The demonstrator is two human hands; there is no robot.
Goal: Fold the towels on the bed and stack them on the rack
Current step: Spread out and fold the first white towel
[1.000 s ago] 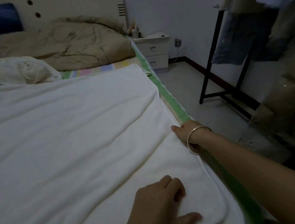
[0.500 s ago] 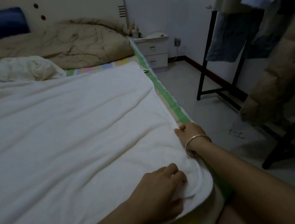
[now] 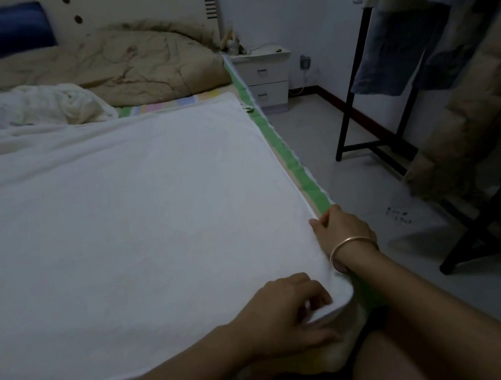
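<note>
- While both hands work at the bed's (image 3: 289,153) near right corner, the towel (image 3: 120,221) lies spread flat across the bed. Its near edge shows more than one layer, so I'd call it part-folded.
- Left hand (image 3: 286,315): fingers curled on the towel's corner right at the bed's near corner, thumb under the hem, pinching the cloth.
- Right hand (image 3: 342,232), bangle (image 3: 349,244) on the wrist, pinches the side hem a little farther up the bed's right edge.
- First risk: both grips sit close together at one end. A lift from here could drag the far end askew and slide the layers out of line.
- Second risk: that corner overhangs the bed's edge, so a weak pinch would let it droop toward the floor (image 3: 355,202).
- Third risk: a crumpled white pile (image 3: 43,104) sits at the bed's far left, at the towel's far edge. Touching or not, I can't tell. A fold swept that way may catch it.
- Edges: the right hem runs just inside the bed's green border, close to parallel.
- Room: there's wide flat cloth toward the bed's left for a fold across. Off the bed's right side is bare floor, then the rack (image 3: 356,107) hung with clothes, well apart from the bed.
</note>
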